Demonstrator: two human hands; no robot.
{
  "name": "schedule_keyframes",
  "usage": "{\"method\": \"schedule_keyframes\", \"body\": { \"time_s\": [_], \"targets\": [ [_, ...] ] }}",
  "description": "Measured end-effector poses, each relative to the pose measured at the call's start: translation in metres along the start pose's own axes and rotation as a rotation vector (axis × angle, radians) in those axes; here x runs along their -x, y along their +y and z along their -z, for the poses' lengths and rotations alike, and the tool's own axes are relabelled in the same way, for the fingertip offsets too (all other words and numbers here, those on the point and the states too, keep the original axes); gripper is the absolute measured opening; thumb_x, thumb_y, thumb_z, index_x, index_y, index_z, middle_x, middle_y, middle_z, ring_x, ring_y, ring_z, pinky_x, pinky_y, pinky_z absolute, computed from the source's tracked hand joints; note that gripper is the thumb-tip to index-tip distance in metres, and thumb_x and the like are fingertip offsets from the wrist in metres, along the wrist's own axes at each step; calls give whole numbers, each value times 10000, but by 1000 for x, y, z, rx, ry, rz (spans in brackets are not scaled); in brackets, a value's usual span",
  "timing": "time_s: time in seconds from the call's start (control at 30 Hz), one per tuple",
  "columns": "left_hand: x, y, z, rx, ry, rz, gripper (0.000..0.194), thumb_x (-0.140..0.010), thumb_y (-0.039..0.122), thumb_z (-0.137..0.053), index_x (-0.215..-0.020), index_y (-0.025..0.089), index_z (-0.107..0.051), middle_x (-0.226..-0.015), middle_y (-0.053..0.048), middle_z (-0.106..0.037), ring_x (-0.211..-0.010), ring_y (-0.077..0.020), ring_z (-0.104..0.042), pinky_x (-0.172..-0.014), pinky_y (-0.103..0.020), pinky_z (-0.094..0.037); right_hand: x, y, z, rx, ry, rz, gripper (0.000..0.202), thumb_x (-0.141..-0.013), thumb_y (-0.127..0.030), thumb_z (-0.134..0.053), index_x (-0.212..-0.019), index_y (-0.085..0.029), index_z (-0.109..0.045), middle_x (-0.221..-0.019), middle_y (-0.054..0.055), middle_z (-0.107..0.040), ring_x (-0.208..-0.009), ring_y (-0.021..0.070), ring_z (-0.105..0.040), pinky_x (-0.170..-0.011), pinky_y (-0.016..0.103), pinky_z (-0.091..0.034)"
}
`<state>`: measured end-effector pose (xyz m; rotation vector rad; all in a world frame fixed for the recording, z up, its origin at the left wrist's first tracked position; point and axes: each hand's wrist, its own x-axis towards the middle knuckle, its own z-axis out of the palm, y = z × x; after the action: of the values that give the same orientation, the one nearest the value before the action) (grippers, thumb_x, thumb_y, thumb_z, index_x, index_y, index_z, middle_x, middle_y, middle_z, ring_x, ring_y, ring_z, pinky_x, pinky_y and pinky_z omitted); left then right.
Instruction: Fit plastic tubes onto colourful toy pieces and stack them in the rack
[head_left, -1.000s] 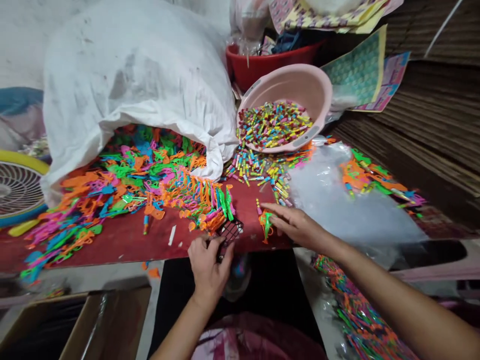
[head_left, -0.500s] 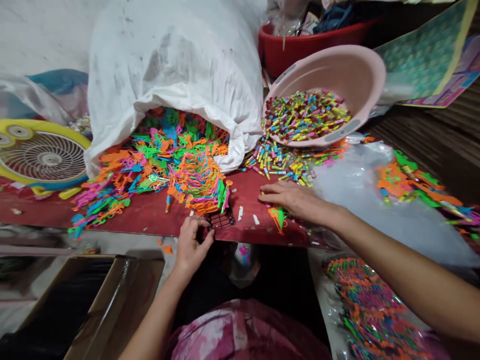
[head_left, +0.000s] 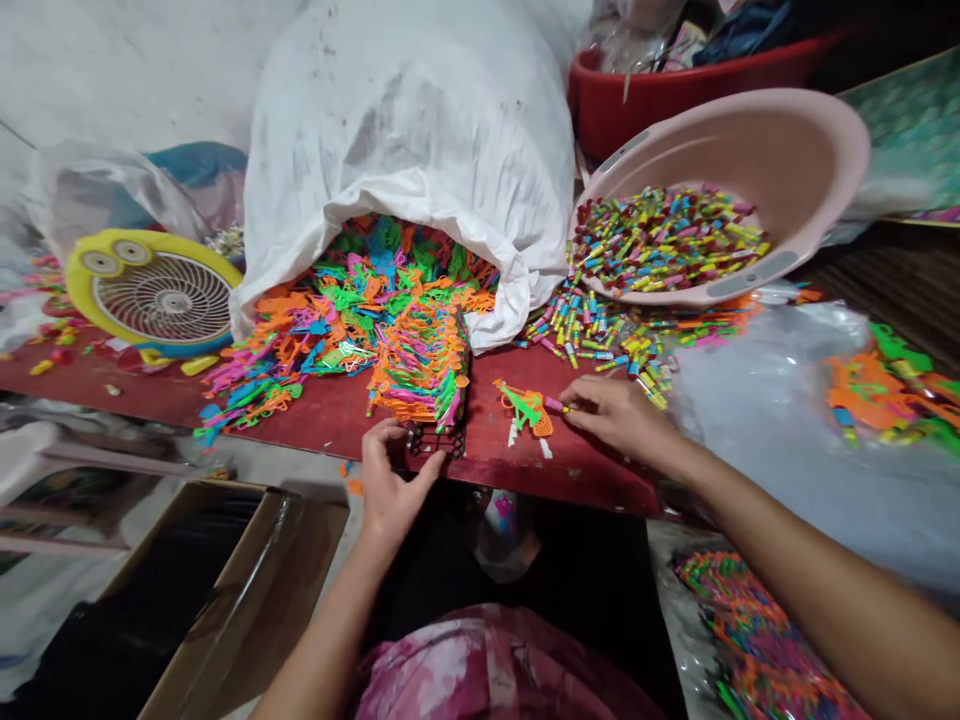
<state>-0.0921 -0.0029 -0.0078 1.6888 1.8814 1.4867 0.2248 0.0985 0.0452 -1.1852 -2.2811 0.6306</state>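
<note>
Head view: red table (head_left: 337, 420), running left to right, both bare hands low over its near side.
White sack (head_left: 412, 120): far side, mouth facing the person, bright plastic pieces (head_left: 330, 310) heaped there.
Pink basin (head_left: 810, 170): far right, tilted, small coloured tubes (head_left: 667, 240) inside.
Right hand (head_left: 626, 415): well apart from the left; fingertips at the cluster's right end; whether pinching, cannot tell.
Left hand (head_left: 394, 480): thumb and fingers spread about the frame's near left corner; firmness of hold, cannot tell.
Stack of pieces (head_left: 420, 370): between sack and left hand; long axis near to far.
Black grid frame (head_left: 435, 441): near end showing below the stack, at the table edge.
Orange-and-green cluster (head_left: 525, 410): on the table between the hands, right of the stack and apart from it; long axis slanting far left to near right; right hand nearer.
Pink tube (head_left: 553, 404): cluster's right side, pointing to the right fingertips.
</note>
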Motion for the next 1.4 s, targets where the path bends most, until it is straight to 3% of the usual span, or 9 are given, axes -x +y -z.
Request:
{"method": "schedule_keyframes", "body": {
  "time_s": [0.1, 0.2, 0.37, 0.5, 0.7, 0.83, 1.0, 1.13, 1.4],
  "targets": [
    [-5, 13, -15, 86, 138, 61, 921, -650, 450, -846, -1371, 208, -326, -1368, -159, -457, -1207, -252, -562, -980, -376, -515, -2, -10, -16, -200, 121, -124, 63, -788, -257, -631, -798, -206, -666, -756, -3, -641, -691, 145, -571, -633, 251, -412],
    [-17, 20, -24, 130, 128, 67, 1094, -638, 435, -857, -1473, 217, -184, -1453, -180, -414, -1323, -275, -494, -1055, -392, -478, -4, -19, -28, -225, 200, -170, 78, -721, -271, -680, -743, -201, -656, -742, -4, -602, -677, 135, -541, -605, 241, -399],
    [-26, 15, -24, 32, 10, 127, 740, -679, 443, -812, -1276, 197, -451, -1198, -105, -639, -1075, -255, -656, -954, -393, -533, -3, -29, -43, -420, 161, -294, 136, -736, -321, -648, -768, -209, -578, -592, -58, -485, -520, 103, -428, -472, 217, -323],
    [-26, 11, -22, 12, 21, 116, 663, -694, 418, -788, -1237, 190, -485, -1148, -92, -667, -1034, -248, -665, -943, -381, -526, 1, -36, -53, -328, 176, -207, 41, -764, -248, -585, -765, -209, -574, -633, -33, -543, -554, 114, -478, -505, 223, -377],
    [-34, 2, -18, 39, -31, 48, 655, -726, 432, -762, -1263, 191, -476, -1212, -92, -644, -1116, -244, -636, -985, -368, -497, 10, -40, -50, -251, 80, 72, 264, -819, -163, -532, -1023, -204, -694, -1016, 65, -731, -938, 206, -675, -857, 325, -511],
    [-37, 0, -14, 39, -77, 54, 743, -693, 460, -792, -1300, 186, -461, -1256, -93, -625, -1167, -259, -611, -1012, -392, -485, 7, -51, -46, -281, 18, 77, 283, -842, -187, -563, -1078, -205, -718, -1058, 63, -749, -943, 201, -704, -829, 301, -537],
    [-36, 4, -10, 137, -139, 62, 814, -698, 469, -796, -1361, 184, -417, -1340, -104, -582, -1239, -258, -566, -1050, -392, -463, -8, -75, -73, -188, 176, -59, 155, -869, -264, -605, -817, -218, -744, -770, 21, -748, -715, 187, -697, -734, 303, -552],
    [-37, 0, -8, 165, -160, 43, 708, -729, 464, -767, -1308, 173, -481, -1283, -96, -616, -1184, -251, -591, -1036, -387, -465, -13, -82, -97, -169, 285, 96, 156, -900, -230, -597, -990, -218, -724, -969, 50, -753, -913, 202, -702, -862, 323, -536],
    [-37, -10, -11, 99, -187, 88, 628, -711, 347, -756, -1264, 179, -512, -1197, -83, -659, -1097, -259, -627, -965, -395, -495, -23, -77, -115, -81, 228, 263, 221, -926, -221, -588, -1133, -206, -662, -1052, 85, -729, -973, 212, -682, -857, 328, -519]
  ]
}}
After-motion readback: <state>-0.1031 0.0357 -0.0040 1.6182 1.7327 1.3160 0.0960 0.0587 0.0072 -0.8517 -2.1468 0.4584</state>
